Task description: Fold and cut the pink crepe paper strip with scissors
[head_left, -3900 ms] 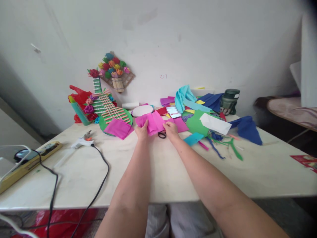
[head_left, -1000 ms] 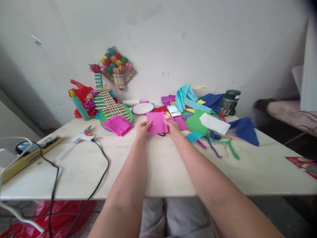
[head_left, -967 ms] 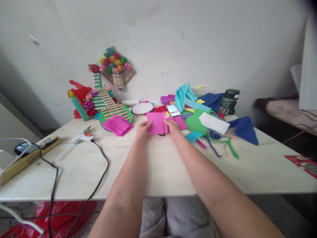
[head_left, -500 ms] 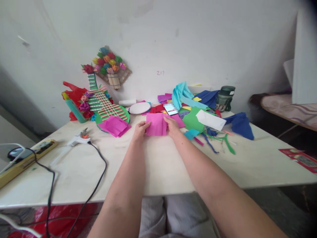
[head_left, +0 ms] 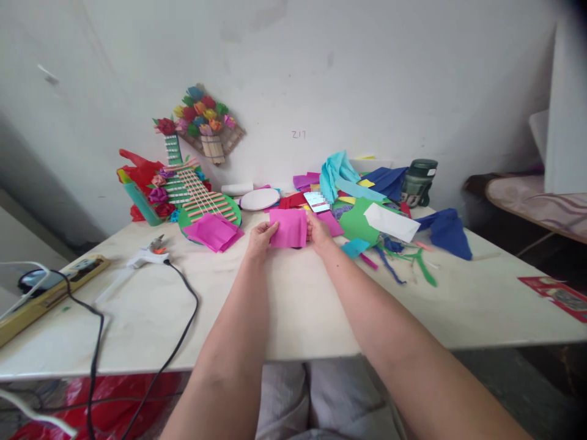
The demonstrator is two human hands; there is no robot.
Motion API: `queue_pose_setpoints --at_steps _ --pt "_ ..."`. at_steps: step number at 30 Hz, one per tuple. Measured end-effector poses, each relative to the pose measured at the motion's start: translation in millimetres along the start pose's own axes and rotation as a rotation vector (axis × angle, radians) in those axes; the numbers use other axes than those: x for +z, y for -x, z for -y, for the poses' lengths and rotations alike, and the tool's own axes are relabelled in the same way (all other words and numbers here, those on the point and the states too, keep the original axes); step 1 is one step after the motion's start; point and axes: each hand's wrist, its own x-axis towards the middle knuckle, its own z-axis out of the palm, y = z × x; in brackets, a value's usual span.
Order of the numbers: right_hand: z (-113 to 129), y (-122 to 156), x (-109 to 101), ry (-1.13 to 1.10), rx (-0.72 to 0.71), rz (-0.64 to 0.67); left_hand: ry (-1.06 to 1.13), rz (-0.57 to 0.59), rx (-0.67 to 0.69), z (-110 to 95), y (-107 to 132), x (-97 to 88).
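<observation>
A square of bright pink crepe paper [head_left: 288,228] is held up between my hands, above the table's middle. My left hand [head_left: 261,237] pinches its left edge, thumb on the near face. On the opposite edge my right hand [head_left: 318,230] has its fingers closed, thumb near the upper corner. More pink crepe sheets [head_left: 213,233] lie in a loose stack left of my left hand, partly over a round green paper craft [head_left: 233,211]. Just behind the held paper rests a phone [head_left: 317,201] with its screen lit.
A hot glue gun [head_left: 149,253] with a black cord lies at left, near a power strip [head_left: 87,266]. Crepe scraps, a green sheet [head_left: 362,221] and a white paper piece [head_left: 392,222] spread to the right. A dark bottle [head_left: 419,182] stands behind them; a white disc [head_left: 260,198] lies at back.
The pink paper has tipped slightly and moved a little up and left. My right thumb has slid off its face toward the right edge. My left hand keeps its pinch.
</observation>
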Motion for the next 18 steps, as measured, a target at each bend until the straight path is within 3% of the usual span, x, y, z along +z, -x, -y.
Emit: queue_pose_setpoints --at_steps 2,8,13,18 --pt "-0.3 0.6 -0.4 -0.04 0.031 0.046 0.017 -0.01 0.0 -0.2 -0.5 0.4" --pt "-5.6 2.5 -1.5 0.191 -0.213 0.085 0.003 -0.061 0.009 0.4 -1.5 1.8" --pt "-3.8 4.5 -1.9 0.261 -0.138 0.157 -0.116 -0.151 0.058 1.6 -2.9 1.5" --pt "-3.1 0.8 -5.9 0.311 -0.153 0.161 -0.13 -0.173 0.07 4.0 -7.2 -1.2"
